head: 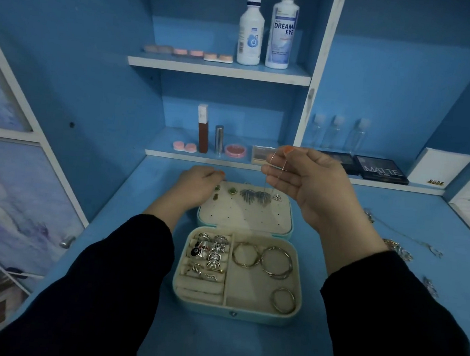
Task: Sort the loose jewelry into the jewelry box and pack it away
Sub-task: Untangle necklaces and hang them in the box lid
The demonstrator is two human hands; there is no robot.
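Note:
The light-blue jewelry box (288,322) lies open on the blue desk. Its cream base holds several rings (209,254) in the left slots and hoop bangles (276,261) on the right. The lid panel (245,217) lies flat behind, with stud earrings and leaf-shaped earrings pinned along its far edge. My left hand (198,187) rests on the lid's far left corner, fingers curled on the edge. My right hand (305,181) is raised above the lid's far right, pinching a thin chain necklace (273,167) that hangs down in a loop toward the lid.
Loose chains and jewelry (396,246) lie on the desk to the right. A low shelf behind holds lens cases, a lipstick, eyeshadow palettes (381,170) and clear bottles. Two solution bottles (282,27) stand on the upper shelf. A cabinet door with a knob (67,241) is on the left.

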